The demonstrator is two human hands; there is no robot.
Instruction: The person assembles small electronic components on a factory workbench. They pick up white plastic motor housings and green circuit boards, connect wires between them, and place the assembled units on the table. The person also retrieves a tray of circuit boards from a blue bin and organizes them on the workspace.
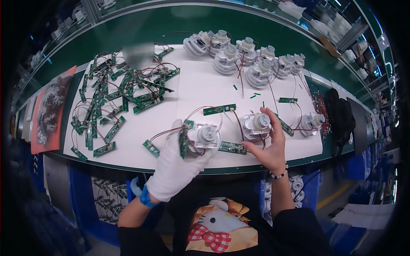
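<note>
My left hand [175, 166], in a white glove, is closed around a white round motor-like unit [207, 135] near the table's front edge. A green circuit board [184, 143] stands upright at that unit's left side, by my fingers. My bare right hand [274, 145] curves around the right side of a second white unit [257, 123], its thumb below and fingertips above. Between the two units lie one circuit board [219, 109] behind and another board [232, 147] in front. Thin wires run from the boards. The glove hides part of the left unit.
Wired circuit boards [128, 87] lie heaped at the left. Several white units [262, 72] stand at the back right, and another unit [313, 124] stands right of my hand. An orange sheet [53, 113] borders the left; a black cloth-like item [340, 119] lies right.
</note>
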